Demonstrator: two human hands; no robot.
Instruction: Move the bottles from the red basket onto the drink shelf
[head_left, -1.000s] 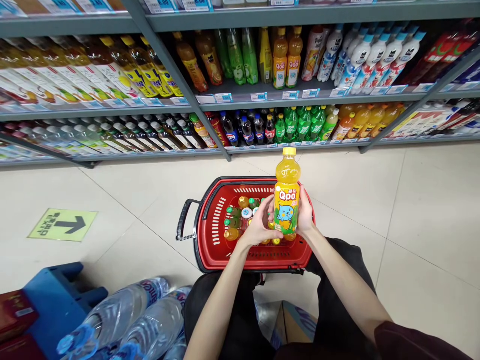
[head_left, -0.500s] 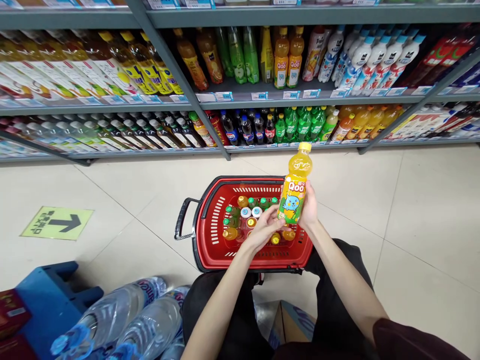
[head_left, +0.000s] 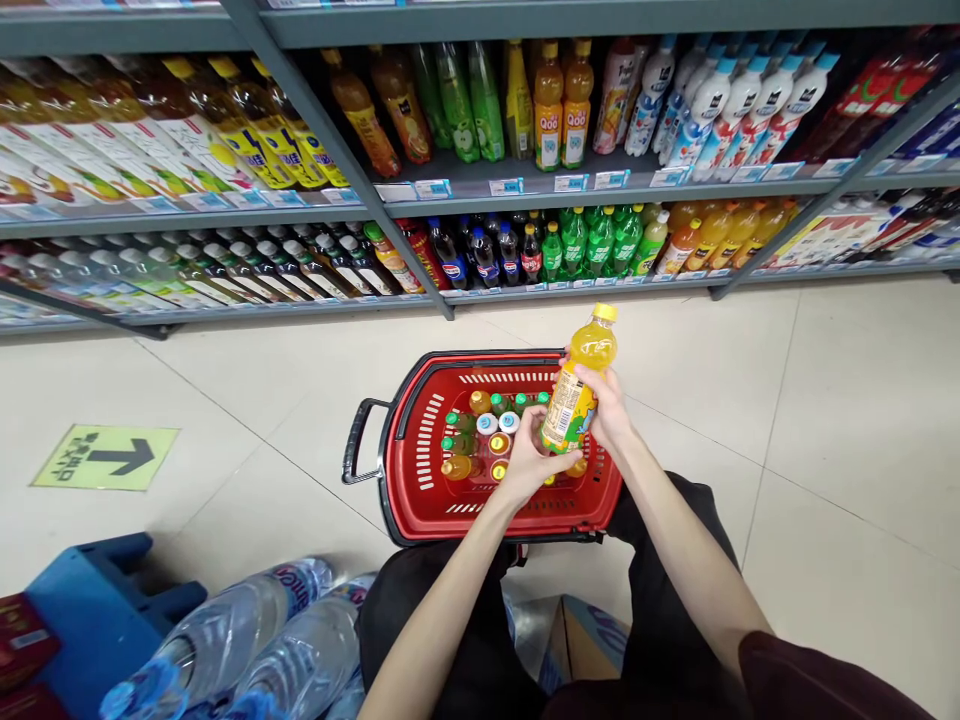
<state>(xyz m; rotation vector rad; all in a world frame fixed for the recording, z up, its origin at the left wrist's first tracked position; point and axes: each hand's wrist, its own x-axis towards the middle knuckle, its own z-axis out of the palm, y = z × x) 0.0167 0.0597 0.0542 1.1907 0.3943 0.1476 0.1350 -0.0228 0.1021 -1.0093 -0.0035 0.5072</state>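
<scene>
A yellow juice bottle [head_left: 570, 397] with a yellow cap is held tilted above the right part of a red shopping basket [head_left: 420, 514]. Its back label, with a barcode and small print, faces me. My right hand [head_left: 609, 408] wraps round the bottle's middle from the right, thumb across the front. My left hand [head_left: 531, 462] cups the lower end from the left, with fingers partly hidden behind it. Inside the basket stand several bottles, among them white-capped bottles [head_left: 498, 423], green-capped ones and an orange drink bottle [head_left: 458, 467].
Shelves of drinks [head_left: 480, 205] run along the far side. The basket's black handle [head_left: 361, 440] sticks out left. Large water bottles [head_left: 292, 650] and a blue plastic stand [head_left: 97, 610] are at lower left. An open cardboard box [head_left: 589, 640] sits between my legs. A floor arrow sign [head_left: 105, 457] lies left.
The juice bottle has been turned about its length, so the back label now shows instead of the cartoon front. My right hand has come round onto its front, and the bottle has lowered slightly.
</scene>
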